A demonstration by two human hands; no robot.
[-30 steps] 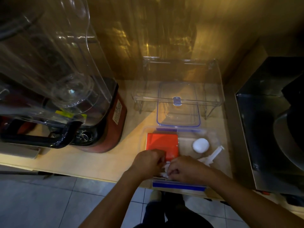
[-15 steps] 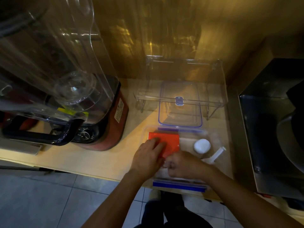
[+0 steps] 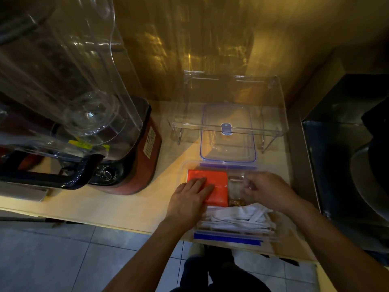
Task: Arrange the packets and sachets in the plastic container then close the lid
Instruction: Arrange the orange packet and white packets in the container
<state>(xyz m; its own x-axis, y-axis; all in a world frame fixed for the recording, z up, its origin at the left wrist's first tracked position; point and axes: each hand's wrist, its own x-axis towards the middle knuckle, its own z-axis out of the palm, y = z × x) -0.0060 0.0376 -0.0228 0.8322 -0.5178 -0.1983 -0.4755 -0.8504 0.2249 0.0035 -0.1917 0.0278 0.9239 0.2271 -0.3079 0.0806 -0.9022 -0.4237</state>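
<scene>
A clear plastic container (image 3: 227, 242) with blue clips sits at the counter's front edge. Inside, a red packet (image 3: 219, 186) lies at the far left, and my left hand (image 3: 189, 199) rests flat on it with the fingers spread. Several white sachets (image 3: 235, 218) fill the near part. Beside the red packet is a clear packet (image 3: 235, 200) with brown contents, and my right hand (image 3: 267, 190) pinches its upper edge over the container's right side. The clear lid (image 3: 228, 144) with a blue rim lies flat just behind the container.
A clear acrylic stand (image 3: 229, 128) straddles the lid. A blender with a red base (image 3: 136, 165) and a tall clear cover stands to the left. A dark metal appliance (image 3: 347, 165) borders the right side. The wall is close behind, with tiled floor below.
My left hand slid forward onto the red packet. My right hand moved from the sachets to the container's right side, covering the white round thing and uncovering the sachets.
</scene>
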